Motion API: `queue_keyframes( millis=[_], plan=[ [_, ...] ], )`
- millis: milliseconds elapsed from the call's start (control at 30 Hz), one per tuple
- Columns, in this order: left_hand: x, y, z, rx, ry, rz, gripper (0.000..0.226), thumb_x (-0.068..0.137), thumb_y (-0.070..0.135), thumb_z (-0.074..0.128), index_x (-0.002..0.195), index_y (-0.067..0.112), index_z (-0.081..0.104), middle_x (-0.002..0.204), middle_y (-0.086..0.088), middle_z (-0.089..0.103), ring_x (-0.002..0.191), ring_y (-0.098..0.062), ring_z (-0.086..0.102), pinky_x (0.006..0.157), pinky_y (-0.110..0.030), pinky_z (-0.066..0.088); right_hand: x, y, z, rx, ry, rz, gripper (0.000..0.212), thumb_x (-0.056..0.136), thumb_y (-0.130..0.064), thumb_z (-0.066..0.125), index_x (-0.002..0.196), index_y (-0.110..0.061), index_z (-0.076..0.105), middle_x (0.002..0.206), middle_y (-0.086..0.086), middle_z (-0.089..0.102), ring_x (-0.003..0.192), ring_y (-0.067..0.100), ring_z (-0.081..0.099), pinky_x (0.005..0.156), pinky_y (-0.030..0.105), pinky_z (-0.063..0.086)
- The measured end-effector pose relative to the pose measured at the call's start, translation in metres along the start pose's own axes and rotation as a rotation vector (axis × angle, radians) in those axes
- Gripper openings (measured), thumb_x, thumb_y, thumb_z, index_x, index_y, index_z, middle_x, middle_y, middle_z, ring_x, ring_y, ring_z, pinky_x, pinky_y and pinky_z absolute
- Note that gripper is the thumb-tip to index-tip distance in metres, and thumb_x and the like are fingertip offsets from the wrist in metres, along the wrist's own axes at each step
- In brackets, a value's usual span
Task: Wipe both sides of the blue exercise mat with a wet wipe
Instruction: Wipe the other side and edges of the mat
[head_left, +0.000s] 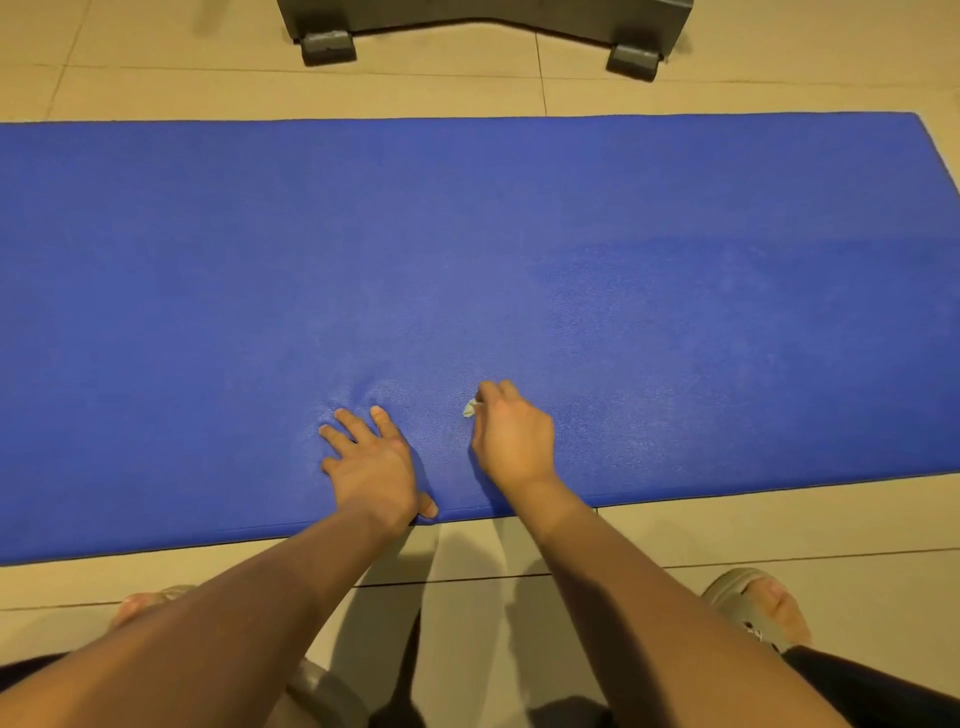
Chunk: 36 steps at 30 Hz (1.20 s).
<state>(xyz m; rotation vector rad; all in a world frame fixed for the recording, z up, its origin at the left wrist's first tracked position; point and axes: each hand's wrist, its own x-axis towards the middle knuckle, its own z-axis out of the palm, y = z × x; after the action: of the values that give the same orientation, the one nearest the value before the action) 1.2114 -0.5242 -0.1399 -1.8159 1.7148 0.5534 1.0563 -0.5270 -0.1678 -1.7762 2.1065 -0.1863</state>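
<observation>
So the blue exercise mat (519, 249) is lying flat across the tiled floor (779, 530), filling most of the view. The left hand (371, 467) is pressing palm-down near the mat's close edge, fingers spread apart. The right hand (511, 431) is pinching a small scrunched wet wipe (469, 408) against the mat (only 1 little corner is poking out). A grey stand (483, 26) is sitting beyond the far edge.

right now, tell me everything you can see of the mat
The mat is a long blue rectangle with a fine pebbled, foam-like surface, lying flat on the tiled floor, its left end out of frame. The left hand presses flat on it near the near edge, dimpling it. The right hand holds a small wad of wipe against it.
</observation>
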Motion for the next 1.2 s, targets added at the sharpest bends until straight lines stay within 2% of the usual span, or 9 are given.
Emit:
queue_keyframes(
  millis=[200,333,667,767,867,933,1000,1100,1200],
  plan=[
    [0.000,0.002,0.003,0.024,0.012,-0.013,0.153,0.057,0.071,0.086,0.158,0.003,-0.007,0.161,-0.037,-0.001,0.147,-0.059,0.007,0.111,-0.058,0.038,0.020,0.096,-0.036,-0.017,0.182,0.335,0.018,0.102,-0.027,0.048,0.107,-0.011,0.057,0.111,0.013,0.056,0.083,0.038,0.062,0.064,0.037,0.040],
    [0.001,0.003,0.002,0.029,-0.001,-0.021,0.153,0.058,0.070,0.086,0.158,0.004,-0.009,0.161,-0.036,-0.003,0.148,-0.059,0.005,0.112,-0.059,0.036,0.028,0.092,-0.037,0.054,0.207,0.451,0.015,0.099,-0.018,0.051,0.110,-0.008,0.054,0.113,0.015,0.059,0.091,0.040,0.063,0.068,0.040,0.043],
    [-0.004,0.000,-0.019,0.129,-0.045,-0.008,0.149,0.057,0.077,0.081,0.159,0.001,0.002,0.159,-0.036,0.013,0.145,-0.055,0.023,0.108,-0.050,0.043,0.011,-0.022,0.008,-0.018,0.024,-0.030,0.021,0.104,-0.027,0.044,0.114,-0.014,0.058,0.109,0.009,0.059,0.090,0.030,0.064,0.065,0.035,0.040],
    [0.008,-0.007,-0.041,0.203,0.031,0.129,0.093,0.069,0.078,0.072,0.132,0.011,0.057,0.119,-0.012,0.063,0.110,-0.032,0.060,0.084,-0.035,0.051,0.021,0.008,-0.005,-0.034,0.031,-0.030,0.013,0.100,-0.020,0.050,0.107,-0.013,0.059,0.106,0.008,0.058,0.086,0.031,0.062,0.060,0.033,0.036],
    [0.032,-0.017,-0.067,0.108,0.229,0.175,0.054,0.086,0.071,0.061,0.081,0.018,0.054,0.071,0.002,0.051,0.073,-0.022,0.055,0.062,-0.030,0.043,0.033,0.055,-0.027,-0.037,0.097,0.174,0.010,0.096,-0.016,0.053,0.104,-0.012,0.058,0.106,0.010,0.058,0.087,0.034,0.061,0.061,0.034,0.037],
    [0.055,-0.023,-0.072,0.052,0.392,0.210,0.048,0.094,0.062,0.056,0.087,0.015,0.058,0.080,-0.002,0.056,0.079,-0.026,0.058,0.066,-0.033,0.043,0.038,0.085,-0.041,-0.029,0.123,0.291,0.008,0.094,-0.014,0.056,0.102,-0.012,0.057,0.107,0.010,0.060,0.088,0.035,0.062,0.062,0.035,0.039],
    [0.082,-0.030,-0.064,-0.023,0.558,0.326,0.051,0.094,0.059,0.057,0.112,0.012,0.065,0.111,-0.011,0.062,0.105,-0.032,0.057,0.084,-0.041,0.047,0.046,0.104,-0.050,0.012,0.150,0.389,0.006,0.094,-0.012,0.057,0.100,-0.011,0.057,0.109,0.010,0.062,0.087,0.034,0.063,0.064,0.035,0.041],
    [0.112,-0.033,-0.048,-0.121,0.595,0.406,0.074,0.097,0.064,0.044,0.149,0.010,0.046,0.155,-0.019,0.037,0.145,-0.036,0.032,0.120,-0.052,0.029,0.056,0.095,-0.048,0.056,0.181,0.458,0.009,0.096,-0.012,0.052,0.100,-0.007,0.059,0.108,0.013,0.064,0.088,0.035,0.063,0.068,0.040,0.047],
    [0.124,-0.023,-0.028,-0.149,0.613,0.373,0.084,0.099,0.070,0.020,0.161,0.013,0.023,0.168,-0.017,0.012,0.157,-0.031,0.004,0.127,-0.052,0.008,0.056,0.060,-0.036,0.161,0.197,0.425,0.015,0.096,-0.014,0.050,0.099,-0.005,0.061,0.106,0.015,0.066,0.091,0.036,0.063,0.074,0.039,0.045]
  ],
)
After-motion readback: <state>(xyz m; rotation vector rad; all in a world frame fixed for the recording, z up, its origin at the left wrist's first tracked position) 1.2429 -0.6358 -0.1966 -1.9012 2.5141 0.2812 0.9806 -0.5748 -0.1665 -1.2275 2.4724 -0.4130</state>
